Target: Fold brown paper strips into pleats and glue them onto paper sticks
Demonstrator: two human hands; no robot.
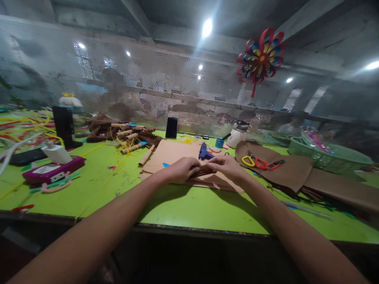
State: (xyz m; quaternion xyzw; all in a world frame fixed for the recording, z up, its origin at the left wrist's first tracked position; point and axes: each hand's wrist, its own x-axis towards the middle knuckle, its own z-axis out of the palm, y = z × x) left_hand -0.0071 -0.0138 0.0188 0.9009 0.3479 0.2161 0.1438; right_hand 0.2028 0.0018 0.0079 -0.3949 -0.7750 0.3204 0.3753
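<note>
My left hand (182, 169) and my right hand (225, 164) meet over a stack of brown paper sheets (174, 156) lying on the green table (97, 189). Both hands have their fingers curled around a thin folded brown strip (203, 172) held between them. A blue glue gun (204, 152) lies just behind the hands on the brown sheets.
Scissors with yellow and red handles (257, 161) rest on brown paper at the right. A green basket (325, 156) stands far right. Rolled brown paper tubes (133, 138) lie at back left. A purple box (51, 171), a phone (171, 127), a white kettle (238, 134) and a pinwheel (261, 53) are also here.
</note>
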